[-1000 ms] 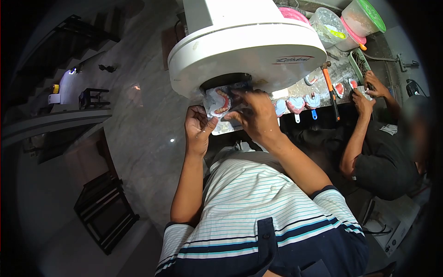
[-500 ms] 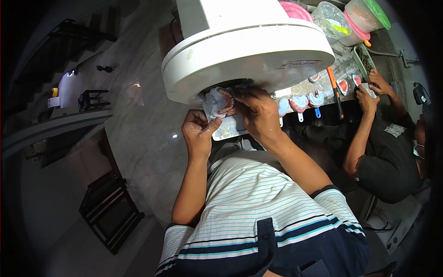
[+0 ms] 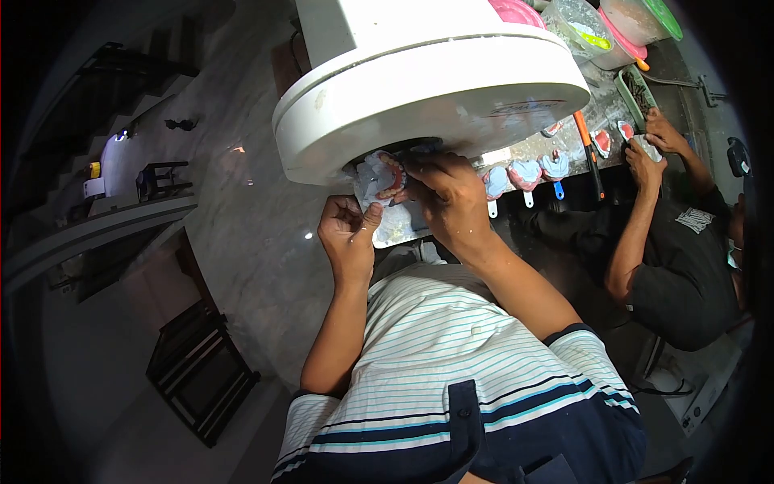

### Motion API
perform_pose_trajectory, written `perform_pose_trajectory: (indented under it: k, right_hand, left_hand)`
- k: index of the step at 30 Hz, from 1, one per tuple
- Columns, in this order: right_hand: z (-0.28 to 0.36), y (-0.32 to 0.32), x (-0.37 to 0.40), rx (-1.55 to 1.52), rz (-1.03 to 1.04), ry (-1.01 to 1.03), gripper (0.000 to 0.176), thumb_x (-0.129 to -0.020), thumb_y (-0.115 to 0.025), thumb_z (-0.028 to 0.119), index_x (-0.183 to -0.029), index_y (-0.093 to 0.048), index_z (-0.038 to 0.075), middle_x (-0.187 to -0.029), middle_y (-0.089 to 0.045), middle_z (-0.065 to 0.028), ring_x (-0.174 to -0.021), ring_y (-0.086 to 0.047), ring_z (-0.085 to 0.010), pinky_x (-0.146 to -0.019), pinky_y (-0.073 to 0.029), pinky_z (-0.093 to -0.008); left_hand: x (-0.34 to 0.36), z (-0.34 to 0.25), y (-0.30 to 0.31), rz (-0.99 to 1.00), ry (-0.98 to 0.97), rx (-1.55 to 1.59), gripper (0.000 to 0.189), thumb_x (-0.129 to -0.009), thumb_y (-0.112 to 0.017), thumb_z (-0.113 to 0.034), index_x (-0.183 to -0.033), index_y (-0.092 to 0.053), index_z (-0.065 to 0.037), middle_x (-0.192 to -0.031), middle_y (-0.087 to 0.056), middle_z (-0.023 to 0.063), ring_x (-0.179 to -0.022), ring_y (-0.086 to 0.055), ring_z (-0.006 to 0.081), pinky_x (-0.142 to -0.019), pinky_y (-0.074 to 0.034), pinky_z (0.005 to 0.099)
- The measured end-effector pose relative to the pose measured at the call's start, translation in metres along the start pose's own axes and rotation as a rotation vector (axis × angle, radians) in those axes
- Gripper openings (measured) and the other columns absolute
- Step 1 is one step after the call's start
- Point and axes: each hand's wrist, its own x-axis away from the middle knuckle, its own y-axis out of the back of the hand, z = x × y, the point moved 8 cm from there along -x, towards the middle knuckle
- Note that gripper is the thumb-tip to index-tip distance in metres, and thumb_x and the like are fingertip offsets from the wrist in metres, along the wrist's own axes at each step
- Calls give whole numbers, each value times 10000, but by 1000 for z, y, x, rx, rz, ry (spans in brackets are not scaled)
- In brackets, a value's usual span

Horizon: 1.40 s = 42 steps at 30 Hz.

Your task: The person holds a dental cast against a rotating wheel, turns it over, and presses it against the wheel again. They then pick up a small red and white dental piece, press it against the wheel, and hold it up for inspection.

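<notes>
Between my two hands is a dental model [image 3: 377, 179] of pale plaster, with an arch of teeth and reddish-pink gum facing right. It sits right at the dark opening under the white round machine housing [image 3: 435, 97]. My left hand [image 3: 347, 230] pinches its lower left side, thumb in front. My right hand [image 3: 453, 202] has its fingers bent against the right edge of the teeth; the fingertips are partly hidden. Below the model is a pale, splattered ledge [image 3: 401, 224].
Impression trays filled with plaster [image 3: 526, 174] line the bench edge at right, beside an orange-and-black handled tool [image 3: 588, 153]. Plastic tubs [image 3: 576, 32] stand behind. A co-worker in black [image 3: 681, 270] handles a whitish block [image 3: 647, 148] by a green tray [image 3: 635, 93].
The view has shifted slightly, and the housing appears a little larger. Both hands keep the model at the opening with almost no change in grip.
</notes>
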Motion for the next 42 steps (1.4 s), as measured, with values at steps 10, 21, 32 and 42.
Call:
perform_pose_trajectory:
  k: [10,21,32,42]
  right_hand:
    - [-2,-4,5,50,-1,-4,368,-716,-807,-45,-1076,-763,20,-1089,-752,-131,-977,-693,-320,-867,-540,-400]
    - [0,-7,5,35,-7,54,428,-738,-814,49,-1160,-753,86,-1001,-687,-101,-922,-631,-323,-834,-495,-426]
    - [-3,-8,10,60,-2,41,479,-704,-833,60,-1172,-731,70,-1010,-655,-125,-948,-609,-358,-854,-481,-452]
    - [0,-5,8,96,-18,57,370,-660,-822,-58,-1000,-691,5,-1004,-686,-155,-926,-641,-369,-821,-519,-440]
  left_hand:
    - [0,-2,0,-14,11,14,354,-865,-881,-168,-884,-545,-56,-789,-511,-40,-692,-449,53,-635,-365,220]
    - [-3,5,2,-62,78,39,294,-917,-831,-168,-833,-568,-66,-751,-504,-50,-671,-420,54,-628,-350,226]
    - [-10,11,3,-78,111,18,326,-921,-832,-213,-766,-579,-79,-711,-503,-59,-683,-410,61,-646,-327,236]
    - [-15,19,4,-27,152,7,321,-962,-788,-265,-760,-612,-87,-764,-594,-40,-746,-477,62,-740,-379,244]
